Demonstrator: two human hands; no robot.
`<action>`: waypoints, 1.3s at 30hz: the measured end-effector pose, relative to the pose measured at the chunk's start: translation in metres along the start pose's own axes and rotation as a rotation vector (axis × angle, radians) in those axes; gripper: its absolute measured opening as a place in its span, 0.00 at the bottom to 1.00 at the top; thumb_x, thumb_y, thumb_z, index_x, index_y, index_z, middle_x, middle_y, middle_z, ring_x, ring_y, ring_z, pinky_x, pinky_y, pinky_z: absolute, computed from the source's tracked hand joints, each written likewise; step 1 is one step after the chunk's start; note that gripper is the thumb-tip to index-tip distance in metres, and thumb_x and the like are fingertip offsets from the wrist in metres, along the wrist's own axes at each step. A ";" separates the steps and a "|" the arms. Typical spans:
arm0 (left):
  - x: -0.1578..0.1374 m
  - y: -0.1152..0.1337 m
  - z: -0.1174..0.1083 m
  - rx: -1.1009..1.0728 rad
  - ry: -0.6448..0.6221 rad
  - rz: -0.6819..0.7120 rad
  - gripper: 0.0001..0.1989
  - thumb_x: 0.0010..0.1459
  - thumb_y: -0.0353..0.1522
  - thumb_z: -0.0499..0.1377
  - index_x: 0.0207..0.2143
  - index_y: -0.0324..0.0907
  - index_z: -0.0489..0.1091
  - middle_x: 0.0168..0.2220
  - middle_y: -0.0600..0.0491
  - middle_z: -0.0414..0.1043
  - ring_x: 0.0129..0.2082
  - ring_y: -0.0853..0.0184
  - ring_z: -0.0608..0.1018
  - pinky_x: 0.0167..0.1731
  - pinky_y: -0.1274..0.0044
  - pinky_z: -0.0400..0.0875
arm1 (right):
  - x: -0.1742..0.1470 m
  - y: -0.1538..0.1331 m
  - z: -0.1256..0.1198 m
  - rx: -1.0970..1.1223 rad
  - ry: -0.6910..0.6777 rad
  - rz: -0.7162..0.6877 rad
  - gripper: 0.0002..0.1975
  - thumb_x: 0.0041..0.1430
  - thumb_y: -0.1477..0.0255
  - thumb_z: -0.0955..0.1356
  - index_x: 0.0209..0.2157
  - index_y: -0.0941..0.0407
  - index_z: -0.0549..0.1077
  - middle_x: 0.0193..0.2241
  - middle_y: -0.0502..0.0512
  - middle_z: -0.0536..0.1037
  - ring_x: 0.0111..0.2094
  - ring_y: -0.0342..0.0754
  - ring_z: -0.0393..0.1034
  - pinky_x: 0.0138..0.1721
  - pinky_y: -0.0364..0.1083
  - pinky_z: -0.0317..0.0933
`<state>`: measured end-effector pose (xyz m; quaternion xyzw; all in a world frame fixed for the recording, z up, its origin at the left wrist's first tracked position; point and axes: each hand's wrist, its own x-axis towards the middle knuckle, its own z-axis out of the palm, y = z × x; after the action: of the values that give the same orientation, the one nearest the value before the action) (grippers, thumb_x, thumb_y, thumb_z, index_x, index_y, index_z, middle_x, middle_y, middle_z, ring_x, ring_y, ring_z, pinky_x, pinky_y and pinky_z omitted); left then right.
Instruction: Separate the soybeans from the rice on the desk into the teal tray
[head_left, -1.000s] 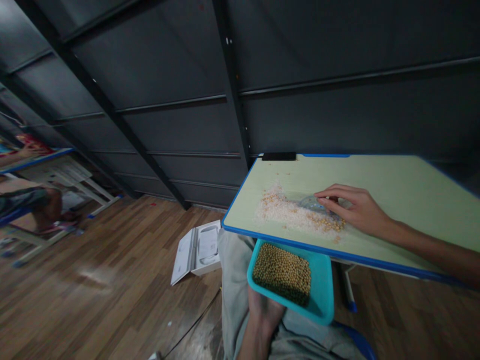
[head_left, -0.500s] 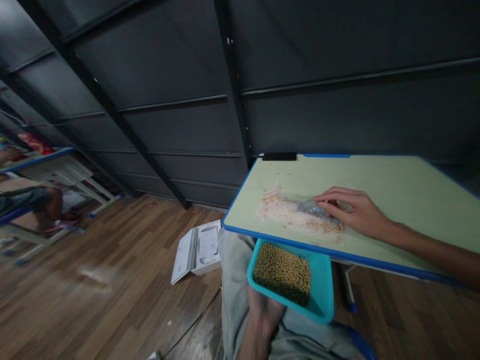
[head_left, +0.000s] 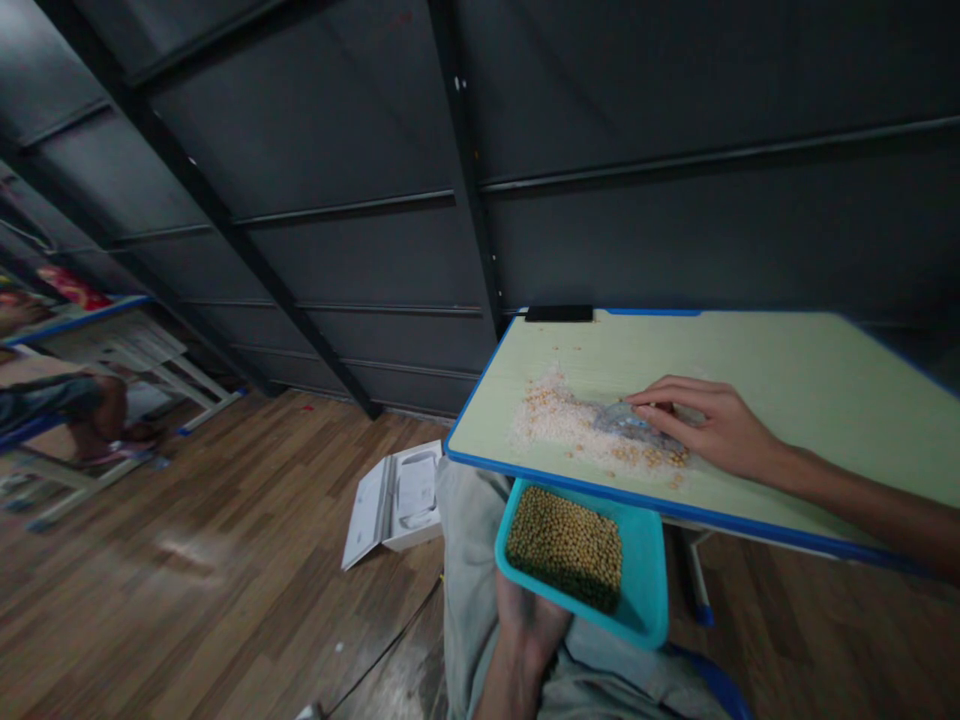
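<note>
My left hand (head_left: 531,608) grips a turquoise plastic tray (head_left: 646,570) from underneath, at lap height just below the table's front edge. Yellowish dried beans, perhaps soybeans, (head_left: 566,540) fill the tray's left part; most of that hand's fingers are hidden under it. Over the table, my right hand (head_left: 701,415) has its fingers closed on a clear, flat piece of plastic (head_left: 626,420), whose exact kind I cannot make out. The plastic lies against a spread of white rice-like grains (head_left: 547,415) mixed with yellow beans (head_left: 660,457).
The pale green table (head_left: 787,370) has a blue rim. A black flat object (head_left: 559,314) lies at its back left edge. On the wooden floor are an open white box (head_left: 412,495) and a cable (head_left: 386,645). Another person's leg (head_left: 109,410) shows by a desk at far left.
The clear plastic has tilted or shifted slightly under my right hand. My left hand and the tray have stayed in place.
</note>
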<state>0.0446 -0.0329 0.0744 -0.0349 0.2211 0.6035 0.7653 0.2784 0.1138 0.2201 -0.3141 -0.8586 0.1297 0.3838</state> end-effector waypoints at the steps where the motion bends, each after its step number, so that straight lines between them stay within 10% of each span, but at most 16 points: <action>1: 0.000 0.000 0.000 0.001 0.006 0.006 0.16 0.64 0.37 0.57 0.49 0.48 0.80 0.54 0.48 0.80 0.60 0.44 0.75 0.58 0.53 0.70 | 0.000 0.000 0.000 0.003 -0.005 0.001 0.10 0.68 0.66 0.67 0.45 0.49 0.82 0.39 0.55 0.83 0.38 0.52 0.78 0.40 0.53 0.72; 39: 0.003 0.000 -0.006 -0.048 -0.008 0.006 0.14 0.64 0.34 0.57 0.47 0.47 0.81 0.53 0.48 0.81 0.61 0.45 0.74 0.59 0.54 0.70 | -0.003 -0.003 0.003 0.041 -0.057 -0.118 0.10 0.69 0.72 0.68 0.48 0.51 0.80 0.40 0.56 0.83 0.38 0.49 0.78 0.39 0.49 0.72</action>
<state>0.0434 -0.0326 0.0680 -0.0503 0.2034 0.6112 0.7632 0.2768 0.1096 0.2177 -0.2511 -0.8833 0.1332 0.3727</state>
